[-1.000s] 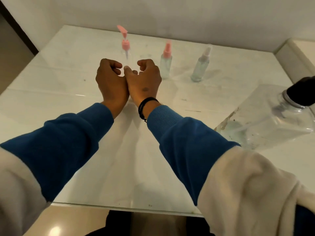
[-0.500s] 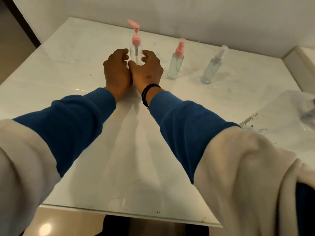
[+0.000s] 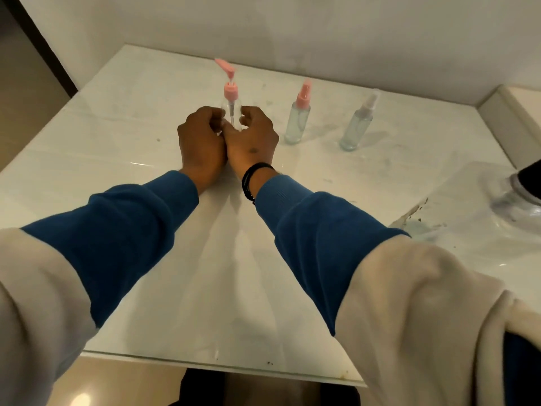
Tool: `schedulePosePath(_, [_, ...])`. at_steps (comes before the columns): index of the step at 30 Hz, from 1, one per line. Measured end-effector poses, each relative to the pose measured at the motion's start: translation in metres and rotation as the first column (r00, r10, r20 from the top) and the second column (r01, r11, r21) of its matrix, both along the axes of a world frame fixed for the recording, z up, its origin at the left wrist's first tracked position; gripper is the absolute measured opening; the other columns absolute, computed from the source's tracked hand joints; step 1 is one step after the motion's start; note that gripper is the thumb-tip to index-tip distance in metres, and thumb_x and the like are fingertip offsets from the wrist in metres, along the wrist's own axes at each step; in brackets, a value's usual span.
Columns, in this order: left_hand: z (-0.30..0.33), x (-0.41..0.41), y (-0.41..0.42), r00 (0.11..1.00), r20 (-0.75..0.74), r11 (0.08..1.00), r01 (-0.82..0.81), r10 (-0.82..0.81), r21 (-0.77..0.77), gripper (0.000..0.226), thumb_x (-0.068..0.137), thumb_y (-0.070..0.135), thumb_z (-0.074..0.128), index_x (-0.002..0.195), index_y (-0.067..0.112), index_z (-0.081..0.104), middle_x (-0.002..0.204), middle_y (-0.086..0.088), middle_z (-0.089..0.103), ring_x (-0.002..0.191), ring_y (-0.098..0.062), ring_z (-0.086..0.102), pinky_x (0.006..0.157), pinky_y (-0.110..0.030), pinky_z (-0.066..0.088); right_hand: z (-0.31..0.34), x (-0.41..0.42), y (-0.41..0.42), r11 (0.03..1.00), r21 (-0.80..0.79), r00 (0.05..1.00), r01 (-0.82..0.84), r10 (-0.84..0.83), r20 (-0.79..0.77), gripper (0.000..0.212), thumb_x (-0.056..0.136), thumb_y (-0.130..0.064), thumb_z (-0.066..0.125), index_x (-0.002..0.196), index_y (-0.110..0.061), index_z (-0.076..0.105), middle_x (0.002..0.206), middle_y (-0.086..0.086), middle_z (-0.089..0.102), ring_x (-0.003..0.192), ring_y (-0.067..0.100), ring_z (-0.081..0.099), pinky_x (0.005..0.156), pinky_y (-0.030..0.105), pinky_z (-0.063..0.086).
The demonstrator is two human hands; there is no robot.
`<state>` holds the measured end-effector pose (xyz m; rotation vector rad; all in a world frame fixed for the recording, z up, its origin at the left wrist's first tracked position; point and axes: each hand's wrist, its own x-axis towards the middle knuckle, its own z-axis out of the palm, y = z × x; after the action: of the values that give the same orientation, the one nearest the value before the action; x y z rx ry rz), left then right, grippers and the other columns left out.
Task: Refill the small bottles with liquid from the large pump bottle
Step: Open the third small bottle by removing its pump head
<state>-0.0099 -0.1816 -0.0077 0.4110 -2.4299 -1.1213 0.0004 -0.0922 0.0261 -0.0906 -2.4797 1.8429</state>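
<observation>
We have both hands on the small pink-pump bottle point(image 3: 232, 108) at 12 o'clock on the bench point(image 3: 123, 118). Left hand point(image 3: 202, 145) and right hand point(image 3: 251, 139) grip clamped round its clear body, knuckles touching. Pink spray bottle point(image 3: 298, 118) at 1 o'clock, clear spray bottle point(image 3: 358, 124) just past it. Large bottle point(image 3: 497, 212) at 3 o'clock, well apart.

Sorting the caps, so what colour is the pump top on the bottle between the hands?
Pink; the pump top shows clearly in the head view.
</observation>
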Motion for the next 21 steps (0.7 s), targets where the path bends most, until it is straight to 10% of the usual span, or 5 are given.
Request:
schedulePosePath(9, [0.043, 0.066, 0.017, 0.999, -0.014, 0.999, 0.029, -0.029, 0.035, 0.021, 0.092, 0.005, 0.066, 0.111, 0.006, 0.072, 0.101, -0.008, 0.074, 0.094, -0.021, 0.07, 0.09, -0.032, 0.055, 0.032, 0.051, 0.021, 1.0, 0.015, 1.0, -0.02, 0.019, 0.014, 0.037, 0.096, -0.025, 0.07, 0.13, -0.013, 0.062, 0.122, 0.002, 0.068, 0.112, 0.016, 0.064, 0.101, 0.029, 0.051])
schedulePosePath(14, [0.099, 0.112, 0.027, 0.996, -0.07, 0.997, 0.056, -0.052, 0.057, 0.023, 0.091, 0.012, 0.075, 0.112, 0.004, 0.071, 0.098, -0.006, 0.074, 0.089, -0.017, 0.068, 0.078, -0.013, 0.048, 0.083, 0.086, 0.043, 0.997, 0.027, 0.997, -0.074, 0.074, -0.013, 0.04, 0.095, -0.029, 0.073, 0.131, -0.014, 0.063, 0.122, 0.001, 0.069, 0.1, 0.007, 0.06, 0.08, 0.008, 0.042])
schedulePosePath(21, [0.206, 0.168, 0.048, 0.972, -0.218, 0.993, 0.106, -0.093, 0.046, 0.029, 0.086, 0.023, 0.081, 0.109, 0.007, 0.073, 0.086, 0.007, 0.067, 0.074, 0.0, 0.062, 0.064, 0.001, 0.042, 0.195, 0.14, 0.077, 0.993, 0.082, 0.98, -0.086, 0.099, -0.175, 0.042, 0.09, -0.027, 0.076, 0.128, -0.01, 0.067, 0.113, 0.004, 0.074, 0.103, 0.016, 0.068, 0.094, 0.026, 0.054])
